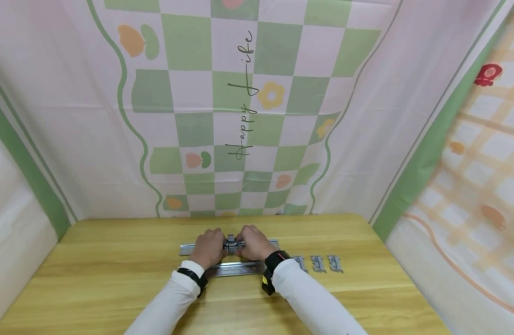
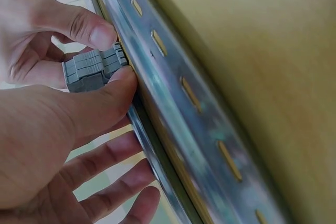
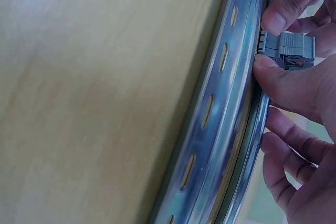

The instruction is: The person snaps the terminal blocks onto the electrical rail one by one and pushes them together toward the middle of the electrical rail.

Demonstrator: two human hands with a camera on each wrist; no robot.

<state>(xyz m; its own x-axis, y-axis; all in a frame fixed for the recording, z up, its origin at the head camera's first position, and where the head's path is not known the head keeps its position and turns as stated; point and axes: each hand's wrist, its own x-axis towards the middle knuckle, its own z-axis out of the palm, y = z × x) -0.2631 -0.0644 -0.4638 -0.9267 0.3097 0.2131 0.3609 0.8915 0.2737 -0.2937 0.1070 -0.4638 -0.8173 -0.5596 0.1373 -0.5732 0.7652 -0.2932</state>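
Currently both grips are pinching the grey block stack [image 1: 230, 245]: left hand [image 1: 210, 248] at its left end, right hand [image 1: 254, 243] at its right. Stack is at the rear metal rail [image 1: 187, 250], around mid-length; can't tell if it's seated. Slotted front rail [image 1: 237, 269] lies roughly parallel on the desk [image 1: 93, 279], nearer the wearer. Three small grey pieces [image 1: 318, 264] in a row, right of the right wrist.
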